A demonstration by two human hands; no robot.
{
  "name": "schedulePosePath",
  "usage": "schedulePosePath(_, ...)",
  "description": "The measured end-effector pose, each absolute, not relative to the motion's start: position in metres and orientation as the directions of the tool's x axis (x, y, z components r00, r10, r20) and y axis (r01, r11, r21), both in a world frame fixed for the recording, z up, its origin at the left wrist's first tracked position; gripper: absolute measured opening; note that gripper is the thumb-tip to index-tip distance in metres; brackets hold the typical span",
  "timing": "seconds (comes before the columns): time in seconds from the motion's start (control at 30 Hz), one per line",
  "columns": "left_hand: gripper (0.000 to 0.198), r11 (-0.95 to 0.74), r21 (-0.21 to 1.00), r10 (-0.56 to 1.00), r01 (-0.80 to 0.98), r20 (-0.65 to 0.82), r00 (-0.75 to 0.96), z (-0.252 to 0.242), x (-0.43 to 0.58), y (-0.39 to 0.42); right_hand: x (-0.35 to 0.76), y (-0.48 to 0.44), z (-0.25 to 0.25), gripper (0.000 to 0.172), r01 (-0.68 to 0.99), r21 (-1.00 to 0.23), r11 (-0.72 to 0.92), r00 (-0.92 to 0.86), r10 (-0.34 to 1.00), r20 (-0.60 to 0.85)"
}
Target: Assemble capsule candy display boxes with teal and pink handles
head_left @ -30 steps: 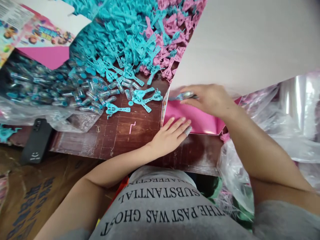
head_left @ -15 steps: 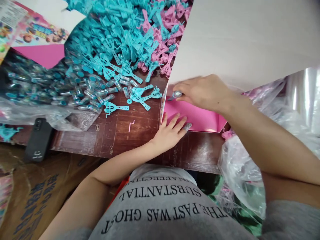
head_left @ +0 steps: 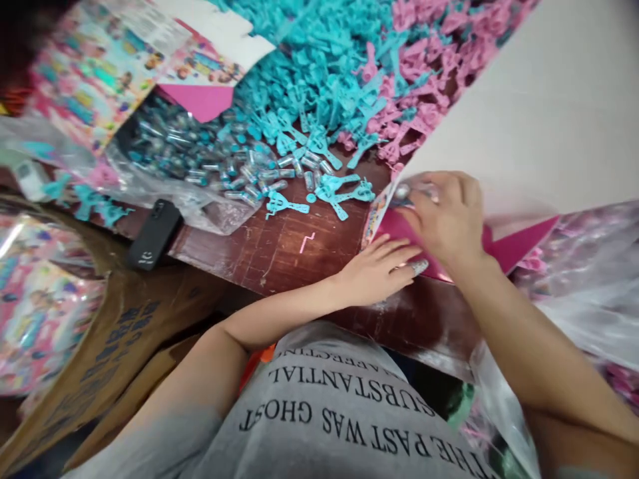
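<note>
Bare left hand (head_left: 374,274): palm down, fingers extended, slightly parted, silvery wrap (head_left: 421,267) on one fingertip | bare left forearm (head_left: 289,306): slanting up and rightward from a bent elbow (head_left: 232,332) | bare right hand (head_left: 446,216): back uppermost, fingers curled, tips blurred, grip unclear | bare right forearm (head_left: 519,332): angled up-left | hands close together, right just beyond left

We read this as a packing workshop: turquoise plastic parts (head_left: 309,73) heaped at upper centre, capped tubes (head_left: 174,143) upper left, brown carton (head_left: 107,346) lower left, scuffed worktop (head_left: 279,256) mid-frame.
</note>
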State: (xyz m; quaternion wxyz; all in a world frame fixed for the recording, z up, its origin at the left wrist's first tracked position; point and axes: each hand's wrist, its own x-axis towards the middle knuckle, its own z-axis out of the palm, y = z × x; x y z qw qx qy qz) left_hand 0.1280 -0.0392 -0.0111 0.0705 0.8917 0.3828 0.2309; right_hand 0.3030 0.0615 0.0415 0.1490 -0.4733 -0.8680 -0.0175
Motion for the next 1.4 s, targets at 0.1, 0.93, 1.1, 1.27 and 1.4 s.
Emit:
schedulePosePath(0.1, 0.037, -0.426, 0.35, 0.88, 0.834, 0.374, 0.293, -0.004, 0.075, -0.03, 0.299, 0.057, 0.041, 0.062, 0.808, -0.119, 0.576, -0.437, 0.723, 0.534)
schedulePosePath(0.93, 0.016, -0.095, 0.774, 0.978, 0.627, 0.19, -0.086, 0.013, -0.108, -0.097, 0.108, 0.029, 0.028, 0.027, 0.182, -0.676, 0.714, -0.904, 0.393, 0.172)
schedulePosePath(1.1, 0.025, -0.116, 0.878, 0.979, 0.465, 0.18, -0.094, 0.02, -0.107, -0.107, 0.113, 0.014, 0.04, 0.028, 0.223, -0.67, 0.708, -0.845, 0.483, 0.229)
schedulePosePath(1.27, 0.029, -0.122, 0.908, 0.978, 0.402, 0.18, -0.108, 0.022, -0.11, -0.113, 0.113, 0.012, 0.053, 0.028, 0.228, -0.607, 0.761, -0.856, 0.454, 0.247)
schedulePosePath(1.4, 0.024, -0.193, 0.87, 0.97, 0.454, 0.239, -0.047, 0.027, -0.109, -0.114, 0.113, 0.011, 0.058, 0.029, 0.218, -0.54, 0.813, -0.899, 0.382, 0.213)
